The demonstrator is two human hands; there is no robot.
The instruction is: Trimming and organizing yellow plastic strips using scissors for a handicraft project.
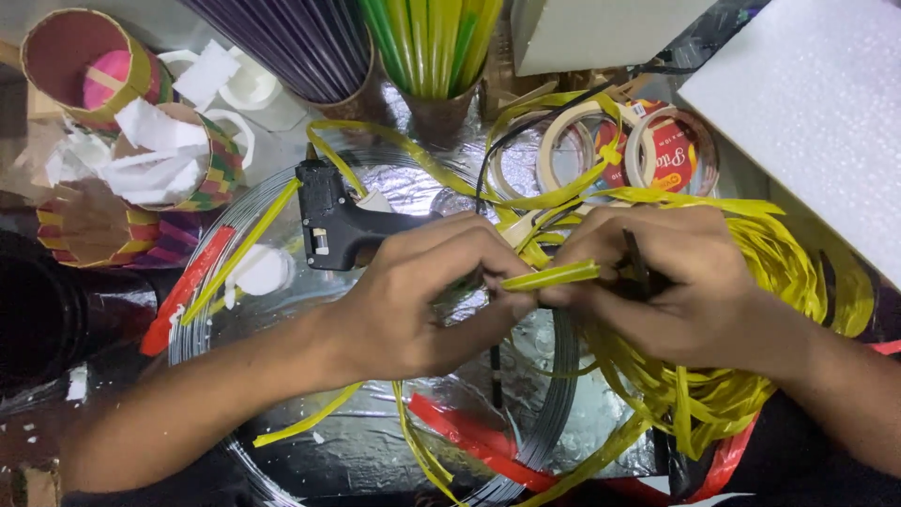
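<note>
Yellow-green and thin, a flat plastic strip (pixel 552 276) sits pinched between our two hands in the middle of the view. Our left hand (pixel 427 296) has its fingers (pixel 507 282) closed on the left end of the strip. Our right hand (pixel 671 282) has its fingers closed tight on the other end, and a thin dark stick pokes up between them. Just under our right hand lies a big tangled heap of yellow plastic strips (pixel 751 376). A black glue gun (pixel 333 221) rests on the shiny silver foil (pixel 375 441) on the table, touching our left hand. We see rolls of tape (pixel 657 150) behind our hands, and a round cup of green and yellow strips (pixel 434 52) further back. Small woven baskets (pixel 89 66) stand at the far left.
</note>
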